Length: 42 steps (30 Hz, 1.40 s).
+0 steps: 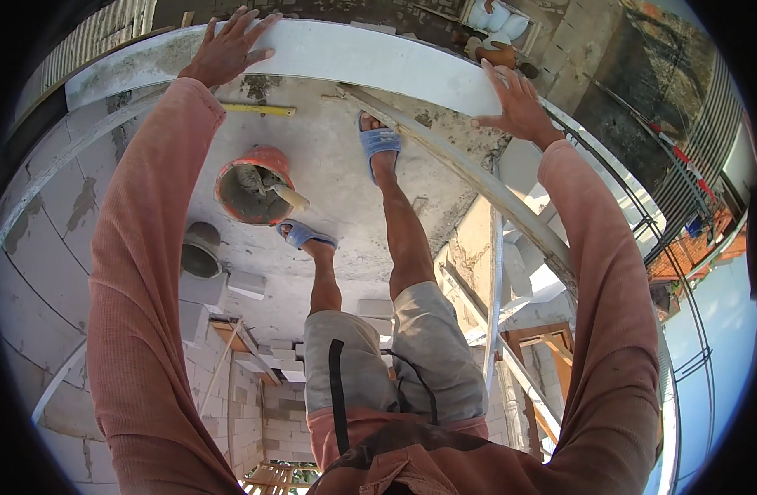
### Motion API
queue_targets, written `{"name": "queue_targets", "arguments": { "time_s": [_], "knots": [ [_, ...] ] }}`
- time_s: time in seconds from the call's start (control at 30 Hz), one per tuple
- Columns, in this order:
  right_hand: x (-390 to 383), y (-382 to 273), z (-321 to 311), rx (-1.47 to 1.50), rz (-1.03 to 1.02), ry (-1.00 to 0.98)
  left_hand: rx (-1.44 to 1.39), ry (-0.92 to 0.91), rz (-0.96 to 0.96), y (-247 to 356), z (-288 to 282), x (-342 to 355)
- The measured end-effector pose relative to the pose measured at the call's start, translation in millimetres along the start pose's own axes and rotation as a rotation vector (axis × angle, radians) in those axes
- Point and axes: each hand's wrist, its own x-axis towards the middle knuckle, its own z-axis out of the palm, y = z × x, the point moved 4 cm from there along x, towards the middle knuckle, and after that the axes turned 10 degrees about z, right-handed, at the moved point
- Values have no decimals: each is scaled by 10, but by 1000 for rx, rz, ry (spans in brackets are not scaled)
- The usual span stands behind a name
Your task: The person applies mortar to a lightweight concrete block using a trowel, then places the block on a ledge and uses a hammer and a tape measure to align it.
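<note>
A long white slab-like ledge (353, 56), with a grey stained patch at its left, curves across the far side in front of me. My left hand (232, 48) lies on its left part, fingers spread. Near the ledge's right end is my right hand (518, 103), its fingers apart and thumb stretched inward; whether it presses on the surface I cannot tell. Neither hand grips anything. Between my arms, on the grey floor, stands a red bucket (286, 161) of wet mortar with a tool's pale handle (292, 196) sticking out. A yellow bar-shaped tool (259, 109) lies beyond it.
My feet, in blue slippers (380, 142), stand on the concrete (337, 223). A long pole (469, 181) slants past my right foot. A dark bucket (201, 252) and pale blocks (246, 285) are at the left. Cables (675, 305) run along the far right, beyond the edge.
</note>
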Motion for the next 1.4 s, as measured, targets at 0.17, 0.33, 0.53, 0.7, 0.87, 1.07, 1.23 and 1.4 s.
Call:
{"name": "queue_targets", "arguments": {
  "time_s": [0.17,0.33,0.53,0.7,0.87,1.07,1.23,1.4],
  "knots": [
    [45,871,289,252,500,-263,51,4,-3,-8,40,42],
    [-150,836,517,705,612,-225,-1,32,20,-11,48,70],
    [-72,787,447,802,613,-126,-35,107,41,-109,128,37],
    [-58,923,386,699,594,-108,-101,77,20,-42,45,136],
    [-55,931,460,736,582,-77,-85,125,48,-73,115,133],
    [-86,821,384,711,597,-102,-137,94,59,-150,206,109],
    [-95,782,343,689,608,-128,-68,74,36,-109,206,81],
    [-127,1038,449,643,586,-57,68,-52,-110,222,-4,249]
  ]
}}
